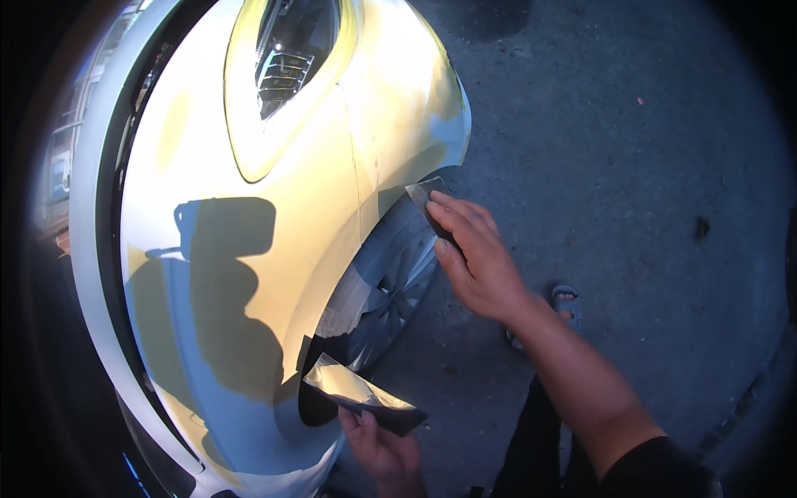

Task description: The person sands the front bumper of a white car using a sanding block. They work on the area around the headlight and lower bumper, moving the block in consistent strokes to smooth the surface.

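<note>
Before me is a car's front corner, its white fender (311, 205) coated over wide areas in yellowish material that looks like body filler. My right hand (476, 261) holds a thin, flat, dark spreader blade (429, 190), its far end at the wheel arch edge, above the tyre. Whether the blade touches the arch I cannot tell. Lower down, my left hand (383, 445) grips a flat plate (364, 395) by its near edge, thumb on top. The plate's face shows a bright yellow patch, either filler or a reflection; its lower part is dark.
The alloy wheel (398, 295) sits under the arch. A headlamp (292, 68) shows in its yellow-edged opening. A dark gap separates the fender from a pale curved panel (90, 205) at left. My shadow falls across the fender. A sandalled foot (565, 302) stands on grey pavement (622, 187).
</note>
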`<action>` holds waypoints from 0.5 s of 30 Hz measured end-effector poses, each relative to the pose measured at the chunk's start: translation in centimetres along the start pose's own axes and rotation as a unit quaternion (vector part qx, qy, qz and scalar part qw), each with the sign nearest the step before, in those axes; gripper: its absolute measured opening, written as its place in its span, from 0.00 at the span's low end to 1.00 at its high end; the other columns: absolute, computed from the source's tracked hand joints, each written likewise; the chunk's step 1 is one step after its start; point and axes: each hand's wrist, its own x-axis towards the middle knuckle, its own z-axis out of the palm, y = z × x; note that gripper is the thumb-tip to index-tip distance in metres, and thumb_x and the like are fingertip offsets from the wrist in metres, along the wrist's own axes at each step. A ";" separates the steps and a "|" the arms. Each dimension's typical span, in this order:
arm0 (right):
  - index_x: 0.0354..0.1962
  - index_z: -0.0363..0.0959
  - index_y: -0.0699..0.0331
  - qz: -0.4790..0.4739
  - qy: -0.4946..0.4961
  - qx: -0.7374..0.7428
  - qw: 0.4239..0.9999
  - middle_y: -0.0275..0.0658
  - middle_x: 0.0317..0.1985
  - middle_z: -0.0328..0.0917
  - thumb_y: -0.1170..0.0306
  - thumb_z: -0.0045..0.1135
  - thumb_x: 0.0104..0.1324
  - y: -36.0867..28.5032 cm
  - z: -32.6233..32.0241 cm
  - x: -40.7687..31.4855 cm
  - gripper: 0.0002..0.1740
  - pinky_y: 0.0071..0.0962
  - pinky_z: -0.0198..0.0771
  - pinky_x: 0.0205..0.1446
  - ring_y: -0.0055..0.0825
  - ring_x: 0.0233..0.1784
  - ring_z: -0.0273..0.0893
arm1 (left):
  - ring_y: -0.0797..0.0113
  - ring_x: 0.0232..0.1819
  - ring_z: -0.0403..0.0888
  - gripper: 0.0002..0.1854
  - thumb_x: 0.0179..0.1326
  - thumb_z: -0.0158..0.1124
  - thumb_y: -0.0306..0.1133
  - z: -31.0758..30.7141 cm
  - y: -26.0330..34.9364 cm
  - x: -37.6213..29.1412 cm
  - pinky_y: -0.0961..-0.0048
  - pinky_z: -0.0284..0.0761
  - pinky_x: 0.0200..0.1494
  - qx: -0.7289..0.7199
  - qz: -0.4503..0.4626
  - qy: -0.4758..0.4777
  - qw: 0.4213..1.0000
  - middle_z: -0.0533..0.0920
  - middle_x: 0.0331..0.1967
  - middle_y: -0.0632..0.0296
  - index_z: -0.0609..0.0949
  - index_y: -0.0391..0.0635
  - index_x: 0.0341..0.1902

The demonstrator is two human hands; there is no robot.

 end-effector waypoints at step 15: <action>0.67 0.67 0.66 -0.028 0.126 -0.068 0.989 0.47 0.71 0.66 0.75 0.58 0.66 -3.6 7.1 5.1 0.31 0.50 0.62 0.70 0.49 0.73 0.63 | 0.59 0.64 0.79 0.26 0.73 0.52 0.23 -3.1 -0.1 -1.2 0.59 0.76 0.66 -0.034 -0.025 -0.031 0.999 0.78 0.65 0.52 0.66 0.41 0.74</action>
